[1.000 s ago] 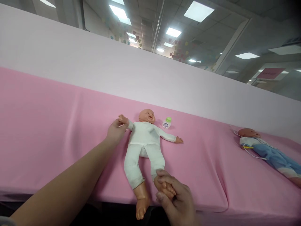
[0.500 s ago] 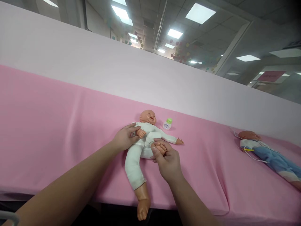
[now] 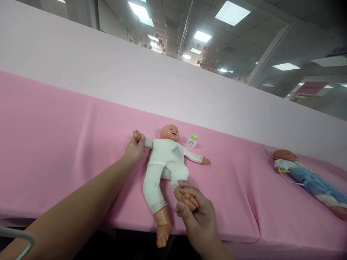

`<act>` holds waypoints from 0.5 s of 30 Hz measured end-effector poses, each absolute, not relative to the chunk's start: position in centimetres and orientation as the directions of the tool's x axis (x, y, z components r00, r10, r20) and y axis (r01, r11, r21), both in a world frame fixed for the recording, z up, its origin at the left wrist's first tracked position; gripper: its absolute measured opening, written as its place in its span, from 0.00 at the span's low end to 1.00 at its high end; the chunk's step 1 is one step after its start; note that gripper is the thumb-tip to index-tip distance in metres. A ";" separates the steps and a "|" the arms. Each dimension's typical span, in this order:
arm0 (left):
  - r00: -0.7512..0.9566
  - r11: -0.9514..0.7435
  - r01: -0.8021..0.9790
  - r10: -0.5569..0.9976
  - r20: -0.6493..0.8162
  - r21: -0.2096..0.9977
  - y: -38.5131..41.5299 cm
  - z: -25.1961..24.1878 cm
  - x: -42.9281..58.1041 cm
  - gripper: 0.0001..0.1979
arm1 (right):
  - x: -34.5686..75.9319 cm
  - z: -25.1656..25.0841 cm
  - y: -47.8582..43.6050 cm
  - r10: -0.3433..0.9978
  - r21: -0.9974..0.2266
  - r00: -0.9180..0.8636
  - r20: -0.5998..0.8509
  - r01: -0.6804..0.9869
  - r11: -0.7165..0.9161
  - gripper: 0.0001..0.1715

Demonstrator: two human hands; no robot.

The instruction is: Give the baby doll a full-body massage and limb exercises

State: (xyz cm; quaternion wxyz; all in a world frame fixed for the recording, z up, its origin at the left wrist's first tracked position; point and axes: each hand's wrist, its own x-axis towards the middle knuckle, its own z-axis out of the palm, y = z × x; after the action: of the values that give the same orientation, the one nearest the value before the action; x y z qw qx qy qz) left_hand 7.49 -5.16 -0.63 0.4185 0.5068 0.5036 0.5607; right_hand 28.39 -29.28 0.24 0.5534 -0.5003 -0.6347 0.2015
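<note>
A baby doll [image 3: 165, 155] in white clothing lies on its back on the pink-covered table, head toward the wall. At the left of the picture, my left hand [image 3: 135, 146] is closed around the doll's hand, with that arm stretched out sideways. Lower down, my right hand [image 3: 199, 213] grips the doll's foot, whose toes show between my thumb and fingers. The doll's other arm lies outstretched on the cloth, and its other foot hangs over the front edge. Beside the doll's head stands a small white bottle [image 3: 192, 142] with a green cap.
On the right lies a second doll [image 3: 309, 175] in blue and white clothes, with thin white tubing about it. The pink cloth [image 3: 54, 144] runs up to a white wall [image 3: 114, 68] with glass panes above. A pale curved bar [image 3: 18, 233] shows at lower left.
My left hand has drawn the doll's arm from its chest out to the left. My right hand has brought the doll's foot down toward me, so the bent leg is now straighter.
</note>
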 end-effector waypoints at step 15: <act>-0.189 -0.063 -0.179 0.982 0.029 0.982 -5.6 0.4 7.7 0.21 | 29.7 -2.5 -32.3 0.809 -0.692 0.002 0.588 0.518 0.502 0.16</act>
State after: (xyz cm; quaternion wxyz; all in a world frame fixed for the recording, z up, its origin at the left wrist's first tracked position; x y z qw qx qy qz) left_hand 7.75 -5.57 0.45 0.4836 0.4144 0.4842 0.5999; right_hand 29.65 -32.28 -2.52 0.5213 -0.4790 -0.6924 0.1393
